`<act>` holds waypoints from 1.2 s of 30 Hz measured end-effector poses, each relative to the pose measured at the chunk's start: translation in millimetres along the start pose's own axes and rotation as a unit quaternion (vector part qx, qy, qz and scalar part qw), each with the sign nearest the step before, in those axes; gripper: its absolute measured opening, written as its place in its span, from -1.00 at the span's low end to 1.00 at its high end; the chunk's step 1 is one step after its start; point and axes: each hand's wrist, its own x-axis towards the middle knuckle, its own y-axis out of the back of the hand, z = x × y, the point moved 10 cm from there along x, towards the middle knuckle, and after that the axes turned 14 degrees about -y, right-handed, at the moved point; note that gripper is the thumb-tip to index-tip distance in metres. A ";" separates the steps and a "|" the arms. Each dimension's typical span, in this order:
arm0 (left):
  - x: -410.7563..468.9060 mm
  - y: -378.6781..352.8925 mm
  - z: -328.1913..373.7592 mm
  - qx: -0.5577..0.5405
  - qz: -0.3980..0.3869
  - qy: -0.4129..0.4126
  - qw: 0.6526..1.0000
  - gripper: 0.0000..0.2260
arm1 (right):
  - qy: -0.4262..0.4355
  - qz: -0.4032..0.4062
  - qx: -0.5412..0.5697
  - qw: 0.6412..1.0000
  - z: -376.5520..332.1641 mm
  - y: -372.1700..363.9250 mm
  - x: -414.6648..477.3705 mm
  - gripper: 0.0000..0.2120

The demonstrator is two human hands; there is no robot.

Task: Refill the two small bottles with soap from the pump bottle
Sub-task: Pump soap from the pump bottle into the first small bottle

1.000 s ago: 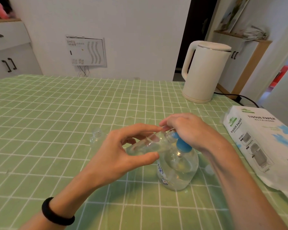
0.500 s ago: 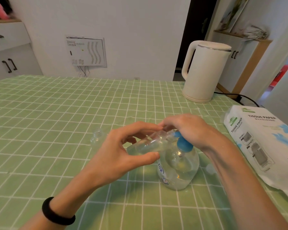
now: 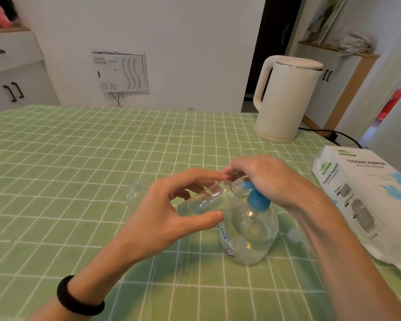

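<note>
A clear round pump bottle (image 3: 250, 232) with a blue pump collar stands on the green checked tablecloth, partly full of clear soap. My right hand (image 3: 266, 179) lies over the blue pump head and covers most of it. My left hand (image 3: 169, 214) holds a small clear bottle (image 3: 206, 200) tilted almost flat, its mouth up against the pump's nozzle. A second small clear bottle (image 3: 136, 192) stands upright and uncapped on the cloth, just left of my left hand.
A cream electric kettle (image 3: 285, 98) stands at the back right with its black cord trailing right. A white pack of tissue paper (image 3: 366, 193) lies along the right edge. A small clear cap (image 3: 294, 235) rests by my right forearm.
Both hands and the tilted small bottle stay almost still. My right hand has shifted slightly on the pump head.
</note>
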 end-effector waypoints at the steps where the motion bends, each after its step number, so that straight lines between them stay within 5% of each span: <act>1: -0.4 -0.4 -1.1 0.003 -0.002 0.002 1.000 -0.56 | -0.006 -0.003 -0.005 1.000 1.0 -2.0 1.4 -0.67; 6: -2.7 -1.9 -2.4 0.002 -0.005 0.015 1.000 -0.57 | 0.010 0.013 -0.030 0.999 -0.4 -0.6 -1.3 -0.66; 10: -1.4 -1.4 0.8 0.002 -0.003 0.008 1.000 -0.56 | 0.160 0.219 -0.127 0.954 -33.2 29.1 -26.8 -0.58; 12: -1.7 -0.9 1.3 0.002 -0.002 0.008 1.000 -0.56 | 0.200 0.255 -0.170 0.931 -44.9 26.7 -35.8 -0.58; 20: -3.2 -2.7 -2.7 0.009 -0.009 0.014 1.000 -0.56 | 0.046 0.065 -0.095 0.992 -8.4 3.7 -2.9 -0.58; 30: -2.0 -1.8 1.9 0.002 0.000 0.008 1.000 -0.56 | 0.078 0.207 -0.142 0.965 -17.7 26.4 -16.0 -0.53; 36: -3.2 -1.9 -4.3 0.003 -0.004 0.015 1.000 -0.57 | 0.008 0.075 -0.086 0.993 0.0 5.8 -0.3 -0.48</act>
